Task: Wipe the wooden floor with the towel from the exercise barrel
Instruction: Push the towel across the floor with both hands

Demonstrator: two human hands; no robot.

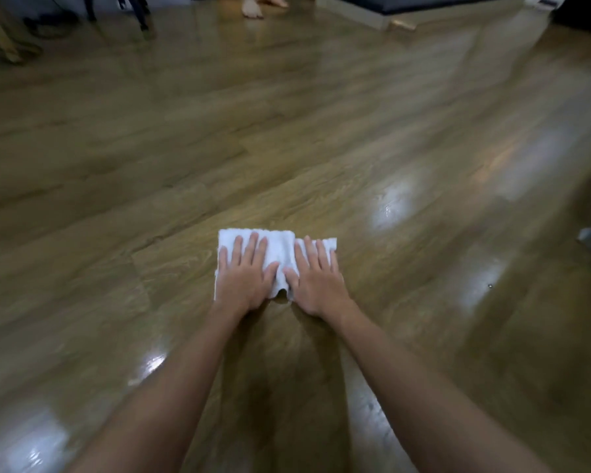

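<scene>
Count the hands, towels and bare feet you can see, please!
Hands pressing flat on the towel: 2, the left hand and the right hand
White folded cloth towel: 1
Bare feet at the far edge: 2
Total: 5

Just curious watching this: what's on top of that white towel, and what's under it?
Both hands lie flat on the towel, left hand and right hand, fingers straight. Under it is the wooden floor; the patch it covers is hidden.

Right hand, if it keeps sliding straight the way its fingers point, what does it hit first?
Beyond the towel edge, the right hand meets only bare wooden floor; the way looks free, though depth is unclear.
</scene>
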